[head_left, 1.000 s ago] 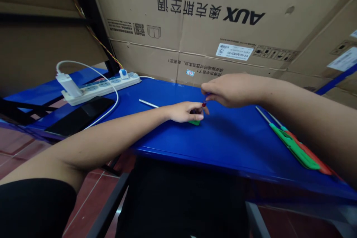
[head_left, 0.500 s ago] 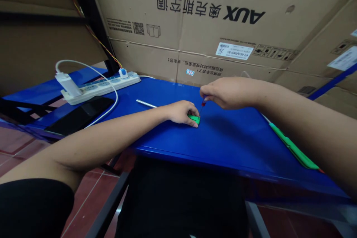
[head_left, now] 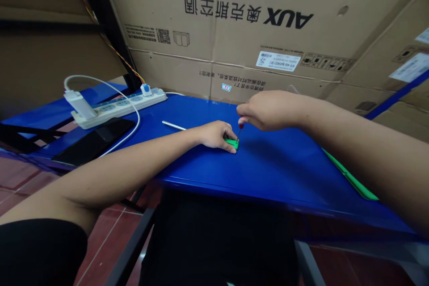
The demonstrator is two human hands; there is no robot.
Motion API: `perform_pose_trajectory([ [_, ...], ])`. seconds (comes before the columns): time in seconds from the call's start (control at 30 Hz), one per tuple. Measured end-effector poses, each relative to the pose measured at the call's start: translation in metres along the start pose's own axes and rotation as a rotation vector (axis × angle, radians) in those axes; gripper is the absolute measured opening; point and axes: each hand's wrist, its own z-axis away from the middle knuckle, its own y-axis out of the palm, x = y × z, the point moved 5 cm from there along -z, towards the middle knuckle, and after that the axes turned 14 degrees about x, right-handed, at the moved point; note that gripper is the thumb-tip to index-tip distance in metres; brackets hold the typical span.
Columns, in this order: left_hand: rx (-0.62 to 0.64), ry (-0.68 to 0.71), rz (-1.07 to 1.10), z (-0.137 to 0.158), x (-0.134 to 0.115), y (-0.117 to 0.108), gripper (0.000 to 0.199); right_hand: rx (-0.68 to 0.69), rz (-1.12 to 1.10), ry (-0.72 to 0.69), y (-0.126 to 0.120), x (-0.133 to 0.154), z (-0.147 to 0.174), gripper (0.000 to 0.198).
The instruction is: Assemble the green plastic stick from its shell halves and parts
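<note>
Near the middle of the blue desk (head_left: pixel 268 170), the left hand (head_left: pixel 214 135) lies with its fingers curled down over a small green piece (head_left: pixel 232 144), pinning it flat to the desk top; only the piece's 3 o'clock end shows from under the fingertips. Just at 1 o'clock from it, the right hand (head_left: pixel 268 110) is closed in a pinch on a small screwdriver (head_left: pixel 239 131) with a red collar, held nearly upright, its thin shaft pointing down with the tip meeting the green piece. The two hands are just beside each other, nearly touching above the piece.

At 9 o'clock from the left hand, a thin metal rod (head_left: pixel 173 125) lies on the desk, partly hidden by the wrist. Farther toward 10 o'clock, a white power strip (head_left: pixel 119 106) sits along the desk's edge with a white charger (head_left: pixel 78 103) plugged into one end and a small blue-and-white plug (head_left: pixel 145 89) in the other; the charger's white cable (head_left: pixel 129 109) loops over to a black phone (head_left: pixel 95 140) lying flat just at 6 o'clock from the strip. At 4 o'clock from the right hand, a long green tool (head_left: pixel 351 178) lies on the desk, mostly covered by the forearm. Big cardboard boxes (head_left: pixel 268 31) with upside-down printing stand against the desk's far side at 12 o'clock.
</note>
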Motion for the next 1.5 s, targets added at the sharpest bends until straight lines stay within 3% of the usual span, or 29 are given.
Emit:
perform_pose_trajectory([
  [0.63,-0.007,-0.009,-0.009,0.0,-0.002,-0.001,0.042,-0.051,-0.075,0.038,0.001,-0.005,-0.002,0.05],
  [0.8,-0.007,0.006,-0.012,0.001,-0.001,-0.001,0.042,-0.029,-0.103,-0.052,0.004,-0.005,0.0,0.042],
  [1.1,-0.004,0.051,-0.026,0.001,-0.002,-0.001,0.04,0.067,-0.074,-0.009,-0.003,0.002,-0.004,0.035],
  [1.4,0.003,0.044,-0.029,0.001,0.0,0.0,0.04,0.05,-0.117,-0.141,0.0,0.004,-0.003,0.024],
  [1.5,0.006,0.048,-0.024,0.001,0.0,0.0,0.039,0.04,-0.114,-0.107,0.0,0.004,-0.002,0.025],
])
